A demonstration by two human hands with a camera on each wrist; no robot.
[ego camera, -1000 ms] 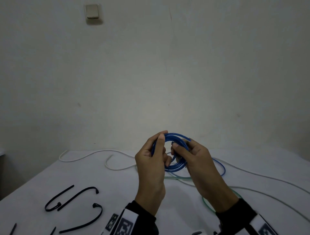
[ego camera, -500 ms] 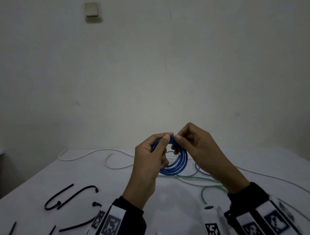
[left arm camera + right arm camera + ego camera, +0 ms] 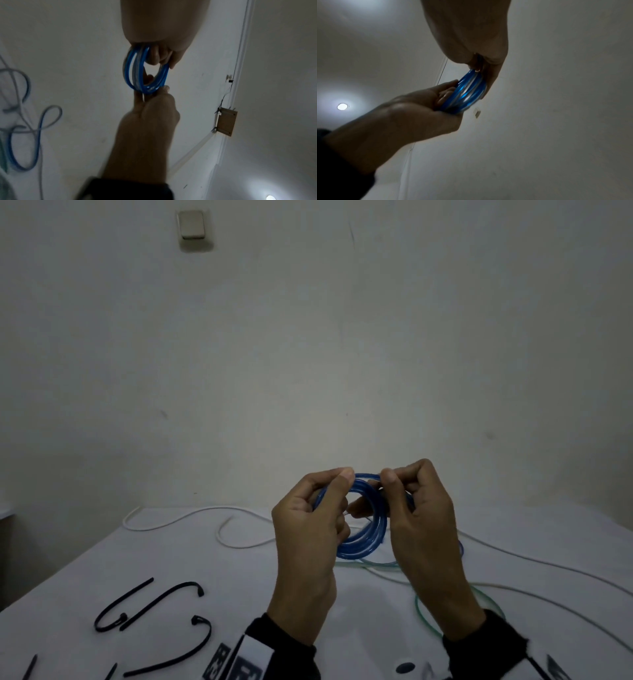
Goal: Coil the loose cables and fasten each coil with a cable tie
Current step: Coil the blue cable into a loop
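Pale wall behind, white table (image 3: 171, 570) below, dim light throughout. Nearest the camera, black cable ties (image 3: 150, 607) lying loose on the table at the left, none fastened yet, probably laid out there to be within reach once a coil is ready. Raised above the table at centre, clear of the other cords: the blue cable coil (image 3: 368, 530), several glossy, translucent turns stacked into a tight ring. Left hand (image 3: 308, 529) curled round the left side of the ring, thumb and forefinger pinching near its top; right hand (image 3: 423, 529) clamped on the top right of the ring, thumb pressed against bent fingers. Two opposed grips, likely so the springy turns cannot fan apart while the last length is laid in. From the left wrist view, same ring seen edge-on (image 3: 145, 70), turns lying flush, a blurred blue tail trailing on the table to one side, so coiling judged nearly but not wholly done. Just beyond the hands, a green cable (image 3: 421, 611) and a white cable (image 3: 178, 517) sprawled uncoiled across the table, waiting their turn.
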